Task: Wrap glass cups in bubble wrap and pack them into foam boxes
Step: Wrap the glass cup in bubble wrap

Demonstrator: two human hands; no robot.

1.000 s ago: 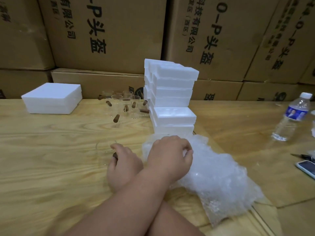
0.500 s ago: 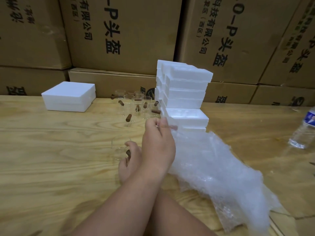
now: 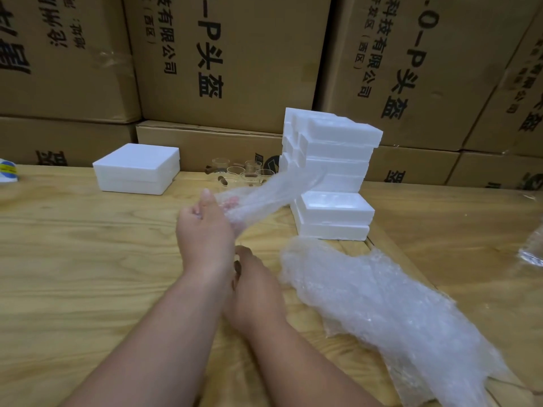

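My left hand (image 3: 202,233) is raised over the middle of the table and pinches a bubble wrap sheet (image 3: 270,195), which streams up and to the right. Just behind its wrist, my right hand (image 3: 255,292) rests low on the table and grips a glass cup (image 3: 237,267). Only the cup's brown handle shows. The forearms lie side by side. Several more glass cups (image 3: 246,171) with brown handles stand at the back. To their right is a stack of white foam boxes (image 3: 332,160), and one closed foam box (image 3: 138,168) sits at the back left.
A crumpled pile of bubble wrap (image 3: 382,304) lies on the wooden table (image 3: 73,259) at the right. A tape roll (image 3: 7,170) shows at the left edge, and a clear plastic object (image 3: 531,248) at the right edge. Cardboard cartons (image 3: 235,54) wall off the back.
My left hand has pulled a bubble wrap sheet off the pile and swung it up and to the left, uncrossing the arms. My right hand stayed low on the cup.
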